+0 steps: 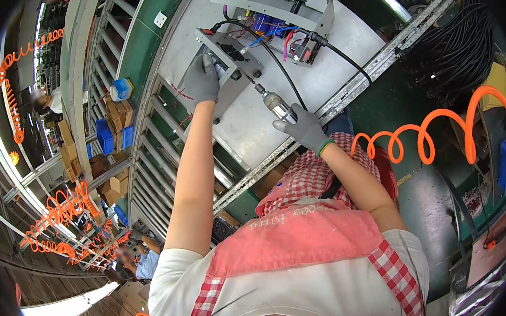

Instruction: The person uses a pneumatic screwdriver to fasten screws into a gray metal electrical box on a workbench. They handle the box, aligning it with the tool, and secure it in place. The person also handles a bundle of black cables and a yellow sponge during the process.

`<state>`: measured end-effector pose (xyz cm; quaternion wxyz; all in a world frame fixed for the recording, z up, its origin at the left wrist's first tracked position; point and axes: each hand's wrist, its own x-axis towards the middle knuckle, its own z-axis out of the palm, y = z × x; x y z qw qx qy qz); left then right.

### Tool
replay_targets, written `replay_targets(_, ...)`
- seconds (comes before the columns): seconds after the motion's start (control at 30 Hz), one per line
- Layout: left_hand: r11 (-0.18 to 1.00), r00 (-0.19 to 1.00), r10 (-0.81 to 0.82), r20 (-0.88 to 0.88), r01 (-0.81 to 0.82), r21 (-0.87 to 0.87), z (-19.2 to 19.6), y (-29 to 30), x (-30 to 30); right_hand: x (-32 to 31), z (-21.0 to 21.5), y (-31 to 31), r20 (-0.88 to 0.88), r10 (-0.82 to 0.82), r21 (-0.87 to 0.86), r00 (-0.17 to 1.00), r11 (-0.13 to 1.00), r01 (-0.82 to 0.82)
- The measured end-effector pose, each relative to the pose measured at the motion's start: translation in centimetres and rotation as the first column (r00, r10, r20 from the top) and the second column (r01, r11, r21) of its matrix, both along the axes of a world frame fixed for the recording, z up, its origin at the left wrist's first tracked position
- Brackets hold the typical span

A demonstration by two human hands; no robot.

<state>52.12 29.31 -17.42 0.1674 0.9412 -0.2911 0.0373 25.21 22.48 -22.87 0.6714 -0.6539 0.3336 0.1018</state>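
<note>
My right hand (306,129), in a grey glove, is wrapped round a silver power screwdriver (279,106). The tool's bit points up and left at the grey metal panel (232,88), close to its edge with black round feet. My left hand (204,80), also gloved, grips the panel's left side; some of its fingertips are hidden behind the metal. A black fan-like part (232,50) sits on the panel. Wires run from it to an open metal chassis (325,30) with blue cylindrical parts (263,22) inside.
The work lies on a pale board (350,50) on a roller conveyor (164,115). An orange coiled hose (427,130) hangs at the right. A bundle of black cables (452,49) is at the far right. Blue bins (105,136) and cartons stand left. Other people are in the background.
</note>
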Motion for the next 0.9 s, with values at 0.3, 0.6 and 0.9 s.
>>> replay_targets(0.3, 0.999, 0.999, -0.030, 0.039, 0.029, 0.013, 0.0, -0.3, -0.3, 0.6, -3.1, 1.4, 0.046, -0.071, 0.010, 0.996, 0.997, 0.071)
replay_targets(0.6, 0.999, 1.000, 0.006, 0.027, -0.007, 0.042, 0.0, -0.6, -0.2, 1.2, -2.1, 1.0, 0.059, -0.245, 0.419, 0.968, 0.886, 0.199)
replay_targets(0.9, 0.949, 0.906, -0.314, 0.283, 0.295, 0.111, 2.2, 3.7, -0.4, -3.6, 1.8, -0.6, 0.064, -0.072, 0.246, 0.995, 0.968, 0.054)
